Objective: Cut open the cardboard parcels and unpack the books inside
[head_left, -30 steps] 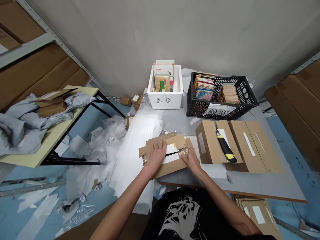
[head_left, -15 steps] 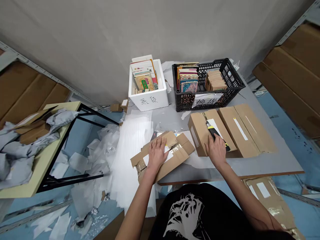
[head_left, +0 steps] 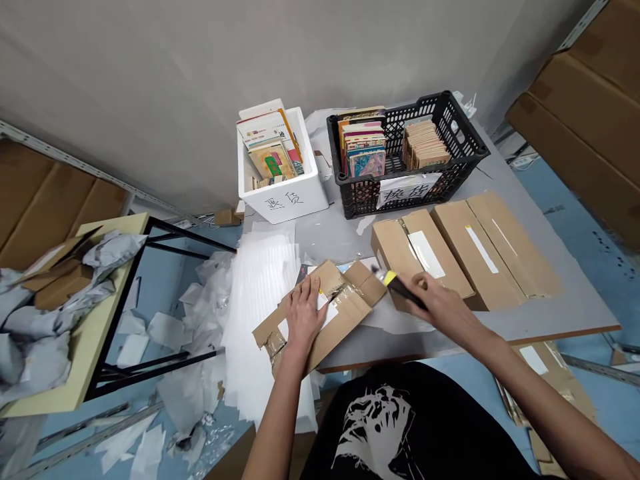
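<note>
Right hand has a tight grip on a yellow-and-black box cutter, tip just beside the torn cardboard mailer, while the open left hand presses flat on it.

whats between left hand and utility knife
In the head view, the taped flap of a cardboard mailer lies between the left hand and the utility knife.

This is a warehouse packing room, with steel shelving stacked with cardboard cartons, and a table carrying mailer boxes, a plastic crate of books and a foam box.
</note>
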Tool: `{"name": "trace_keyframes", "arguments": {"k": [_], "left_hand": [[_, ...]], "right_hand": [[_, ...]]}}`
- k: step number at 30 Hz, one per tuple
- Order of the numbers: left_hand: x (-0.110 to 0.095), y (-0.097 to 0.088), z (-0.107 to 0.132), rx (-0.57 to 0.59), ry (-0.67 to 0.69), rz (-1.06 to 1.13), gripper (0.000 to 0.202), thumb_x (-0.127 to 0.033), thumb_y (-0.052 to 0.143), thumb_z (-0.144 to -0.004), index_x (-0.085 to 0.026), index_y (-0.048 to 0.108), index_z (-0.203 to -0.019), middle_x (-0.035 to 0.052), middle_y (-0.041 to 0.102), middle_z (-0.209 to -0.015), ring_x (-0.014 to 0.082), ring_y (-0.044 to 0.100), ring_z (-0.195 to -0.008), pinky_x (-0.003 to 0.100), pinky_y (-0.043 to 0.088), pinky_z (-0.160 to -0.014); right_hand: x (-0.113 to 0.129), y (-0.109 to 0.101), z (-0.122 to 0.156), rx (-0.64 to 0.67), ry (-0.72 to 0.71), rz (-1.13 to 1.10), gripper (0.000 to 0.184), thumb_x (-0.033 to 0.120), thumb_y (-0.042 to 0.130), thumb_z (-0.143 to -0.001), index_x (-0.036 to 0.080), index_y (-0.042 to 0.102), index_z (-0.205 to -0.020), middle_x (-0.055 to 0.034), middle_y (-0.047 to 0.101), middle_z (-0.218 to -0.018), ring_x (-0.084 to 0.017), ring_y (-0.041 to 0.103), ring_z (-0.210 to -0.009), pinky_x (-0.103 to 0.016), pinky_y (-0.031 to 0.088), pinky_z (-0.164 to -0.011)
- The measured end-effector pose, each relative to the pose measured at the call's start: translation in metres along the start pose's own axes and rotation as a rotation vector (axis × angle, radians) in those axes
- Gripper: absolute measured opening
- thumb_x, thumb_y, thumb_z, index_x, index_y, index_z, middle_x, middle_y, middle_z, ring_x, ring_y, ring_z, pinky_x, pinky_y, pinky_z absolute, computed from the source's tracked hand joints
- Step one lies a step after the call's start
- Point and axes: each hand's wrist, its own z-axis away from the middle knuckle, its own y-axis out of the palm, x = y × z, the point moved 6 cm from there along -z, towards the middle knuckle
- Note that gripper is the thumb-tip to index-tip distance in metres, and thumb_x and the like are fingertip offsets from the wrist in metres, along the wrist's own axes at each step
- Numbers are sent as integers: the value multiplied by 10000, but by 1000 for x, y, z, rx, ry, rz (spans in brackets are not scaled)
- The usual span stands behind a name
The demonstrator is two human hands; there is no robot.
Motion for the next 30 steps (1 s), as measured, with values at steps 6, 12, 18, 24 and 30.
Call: {"name": "trace_keyframes", "arguments": {"k": [6,12,18,24,30], "left_hand": [[1,2,0,-17,1,3,544,-370,448,-905,-157,434,-1405,132,425,-1465,311,441,-1279,458,348,-1025],[-1,1,8,-89,50,-27,560,-272,526,-849,-138,456,-1389,155,464,-1431,328,484,-1236,465,378,-989],[-8,2,15,-86,48,-52,574,-244,552,-826,-140,467,-1384,143,442,-1450,330,477,-1245,474,356,-1024],[-11,3,19,-30,35,-59,593,-228,576,-807,-160,468,-1387,135,431,-1459,333,481,-1242,496,334,-1051],[-13,6,21,-36,31,-78,605,-207,581,-799,-153,465,-1390,142,430,-1458,343,477,-1244,506,333,-1049]], "right_hand": [[59,6,-12,142,-328,98,427,296,447,-935,283,469,-1361,-72,623,-1004,-152,594,-702,-262,411,-605],[62,25,-40,177,-369,242,401,296,355,-978,236,450,-1363,-114,618,-1020,-151,598,-686,-260,387,-568],[47,33,-37,174,-372,259,422,283,353,-979,287,400,-1398,-107,614,-1090,-131,603,-689,-254,406,-594],[40,30,-35,105,-445,272,400,280,395,-967,287,446,-1364,-98,623,-1070,-138,601,-678,-260,402,-588],[34,29,-37,93,-451,279,383,295,392,-971,303,466,-1347,-89,629,-1050,-144,605,-693,-261,392,-583]]}}
